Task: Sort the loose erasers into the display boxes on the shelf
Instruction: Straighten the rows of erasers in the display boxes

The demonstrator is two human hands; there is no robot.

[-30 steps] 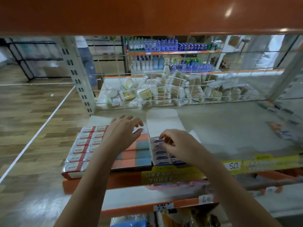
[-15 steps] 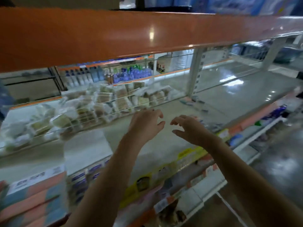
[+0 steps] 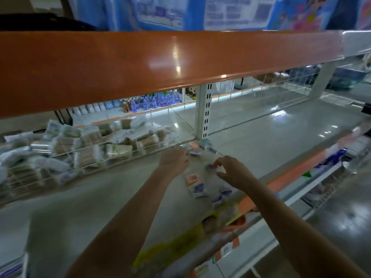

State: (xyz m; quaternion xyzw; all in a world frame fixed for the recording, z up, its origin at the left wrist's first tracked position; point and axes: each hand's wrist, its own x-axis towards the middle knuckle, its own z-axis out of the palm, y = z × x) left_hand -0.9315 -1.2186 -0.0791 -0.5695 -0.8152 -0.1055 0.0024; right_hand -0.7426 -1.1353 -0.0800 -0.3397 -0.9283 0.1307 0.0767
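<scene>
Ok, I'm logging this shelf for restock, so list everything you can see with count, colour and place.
loose erasers: several, blurred, blue-and-white and orange sleeves, scattered on the shelf between and ahead of the hands
shelf: one, pale grey, orange front lip
upper shelf edge: one, orange, across the top
wire divider: one, along the shelf back, left
packets: many, clear and tan, piled behind the divider
upright post: one, white, slotted
bottles: many, blue, far aisle
price labels: yellow, front lip
left hand: by the far erasers
right hand: fingers curled above an eraser
</scene>
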